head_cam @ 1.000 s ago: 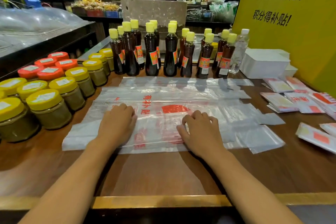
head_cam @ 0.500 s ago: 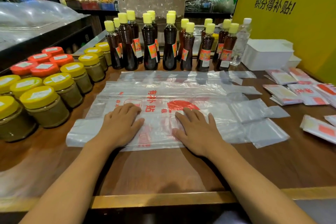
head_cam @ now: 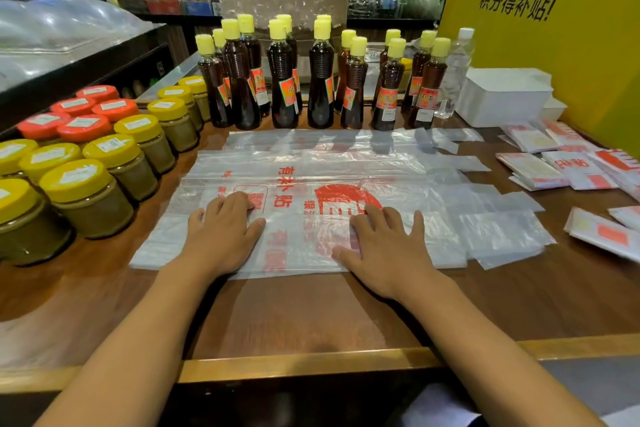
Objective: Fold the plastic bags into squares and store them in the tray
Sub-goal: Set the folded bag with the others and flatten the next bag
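Two bare forearms reach forward over the near edge of the wooden table [head_cam: 311, 315], both palms down. The left hand [head_cam: 221, 236] lies flat on the left part of the plastic bag [head_cam: 304, 218], its fingers [head_cam: 225, 203] straight and close together, gripping nothing. The right hand [head_cam: 384, 250] lies flat on the bag's right part, its fingers spread a little, thumb out toward the left, also holding nothing. That clear bag with red print lies spread flat on the table just past the near edge, uppermost of a stack of more bags [head_cam: 311, 152] that fan out behind it toward the far side.

To the right, well apart from the hands, several folded bags [head_cam: 533, 168] lie as small flat packets on the table. Beyond them at the far right stands a white tray [head_cam: 502, 97], against a yellow sign [head_cam: 554, 28] with black characters.

Along the left stand jars with yellow lids [head_cam: 79, 198], and farther back jars with red lids [head_cam: 83, 125]. Right behind the stack of bags stands a row of dark sauce bottles [head_cam: 318, 80] with yellow caps, and a clear water bottle [head_cam: 457, 73] at its right end, beside the tray.
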`<action>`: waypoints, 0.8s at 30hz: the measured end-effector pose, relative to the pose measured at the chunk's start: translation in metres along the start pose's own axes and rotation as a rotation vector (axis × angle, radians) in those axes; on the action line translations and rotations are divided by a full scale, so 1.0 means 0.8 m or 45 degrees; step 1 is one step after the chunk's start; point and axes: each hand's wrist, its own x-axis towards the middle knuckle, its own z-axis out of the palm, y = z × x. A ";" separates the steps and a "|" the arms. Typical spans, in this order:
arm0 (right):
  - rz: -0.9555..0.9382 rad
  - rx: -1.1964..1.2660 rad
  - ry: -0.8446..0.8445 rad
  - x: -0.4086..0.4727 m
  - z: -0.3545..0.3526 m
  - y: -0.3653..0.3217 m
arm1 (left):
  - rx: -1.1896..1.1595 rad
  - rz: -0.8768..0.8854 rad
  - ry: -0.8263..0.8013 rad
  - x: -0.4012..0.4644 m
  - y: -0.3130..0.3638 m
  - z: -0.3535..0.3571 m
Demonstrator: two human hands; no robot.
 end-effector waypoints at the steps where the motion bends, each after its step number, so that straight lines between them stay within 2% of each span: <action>1: -0.004 0.017 -0.007 0.001 0.001 0.000 | 0.016 -0.011 -0.012 -0.001 -0.001 0.000; 5: -0.006 0.108 -0.061 0.004 0.005 0.002 | 0.066 -0.048 0.044 -0.003 0.015 -0.008; 8: 0.003 0.132 -0.065 0.005 0.007 0.002 | 0.017 0.190 0.115 -0.019 0.063 -0.010; 11: 0.018 0.122 -0.067 0.004 0.007 0.001 | 0.137 0.389 -0.096 -0.035 0.094 0.012; 15: 0.025 0.088 -0.091 0.003 0.005 0.001 | 0.188 0.254 -0.278 -0.029 0.084 0.019; 20: 0.022 0.026 -0.133 0.004 0.002 0.029 | 0.240 0.203 -0.295 -0.027 0.081 0.016; 24: 0.118 -0.022 -0.120 -0.003 0.003 0.069 | 0.197 0.193 -0.297 -0.032 0.057 0.009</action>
